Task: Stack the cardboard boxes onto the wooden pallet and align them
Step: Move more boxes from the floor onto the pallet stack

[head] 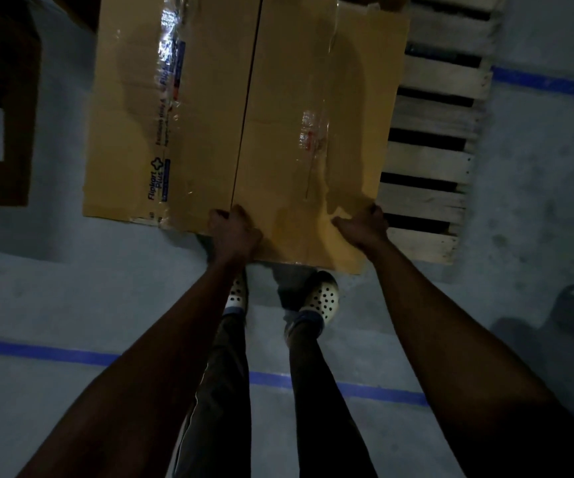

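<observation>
Forearms extended forward and down. Left hand (234, 232) has fingers curled over near-left corner of cardboard box (313, 98); right hand (361, 225) grips near-right corner. Box lies over wooden pallet (434, 160), against taped neighbour box (133, 115), near edge protruding past it. Corner grips probably for squaring.

The left box (133, 115) and right box (313, 81) sit pressed edge to edge, closing the way between them; bare pallet slats (434, 157) lie open to their right; a dark frame (16, 98) crowds the left; the floor (71, 288) in front is open.
</observation>
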Demonstrator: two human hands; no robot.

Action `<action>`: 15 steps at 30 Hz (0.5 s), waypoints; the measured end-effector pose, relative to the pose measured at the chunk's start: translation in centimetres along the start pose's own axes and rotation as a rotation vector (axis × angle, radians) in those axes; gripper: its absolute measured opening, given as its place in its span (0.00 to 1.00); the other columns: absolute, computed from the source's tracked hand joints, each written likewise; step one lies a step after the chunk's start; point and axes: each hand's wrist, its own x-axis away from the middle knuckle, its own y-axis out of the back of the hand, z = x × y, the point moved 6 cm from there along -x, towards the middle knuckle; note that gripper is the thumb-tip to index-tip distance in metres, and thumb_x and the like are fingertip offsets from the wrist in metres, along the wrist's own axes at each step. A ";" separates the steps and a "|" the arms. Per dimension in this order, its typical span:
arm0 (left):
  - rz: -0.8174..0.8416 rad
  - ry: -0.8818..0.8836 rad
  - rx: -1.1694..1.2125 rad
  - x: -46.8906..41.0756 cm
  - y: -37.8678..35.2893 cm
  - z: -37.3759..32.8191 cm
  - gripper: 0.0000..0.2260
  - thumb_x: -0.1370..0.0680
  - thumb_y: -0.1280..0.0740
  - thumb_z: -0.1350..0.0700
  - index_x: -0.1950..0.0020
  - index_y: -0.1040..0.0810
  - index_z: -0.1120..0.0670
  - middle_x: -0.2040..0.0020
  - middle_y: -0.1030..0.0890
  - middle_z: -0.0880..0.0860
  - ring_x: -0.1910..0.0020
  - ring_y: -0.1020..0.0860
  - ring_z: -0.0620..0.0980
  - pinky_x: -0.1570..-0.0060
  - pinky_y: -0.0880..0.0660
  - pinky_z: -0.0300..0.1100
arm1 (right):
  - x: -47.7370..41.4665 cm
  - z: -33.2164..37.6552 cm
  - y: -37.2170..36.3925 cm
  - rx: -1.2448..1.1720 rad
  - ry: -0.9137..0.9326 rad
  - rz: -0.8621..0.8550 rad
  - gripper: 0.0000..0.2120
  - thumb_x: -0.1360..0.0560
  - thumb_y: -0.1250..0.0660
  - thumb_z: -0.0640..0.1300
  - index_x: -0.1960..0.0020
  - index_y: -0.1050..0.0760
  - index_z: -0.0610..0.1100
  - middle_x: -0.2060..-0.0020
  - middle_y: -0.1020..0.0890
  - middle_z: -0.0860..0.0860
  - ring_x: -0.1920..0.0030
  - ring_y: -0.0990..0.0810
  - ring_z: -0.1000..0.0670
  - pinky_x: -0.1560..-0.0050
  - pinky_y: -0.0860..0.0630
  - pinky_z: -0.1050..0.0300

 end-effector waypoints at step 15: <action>0.010 0.137 0.244 -6.7 1.5 -3.2 0.24 0.28 0.30 0.54 0.34 0.27 0.61 0.32 0.33 0.63 0.31 0.35 0.64 0.31 0.33 0.55 | -4.2 3.4 3.2 -0.469 0.064 -0.181 0.61 0.39 0.23 0.69 0.18 0.53 0.50 0.20 0.43 0.46 0.22 0.40 0.40 0.27 0.35 0.37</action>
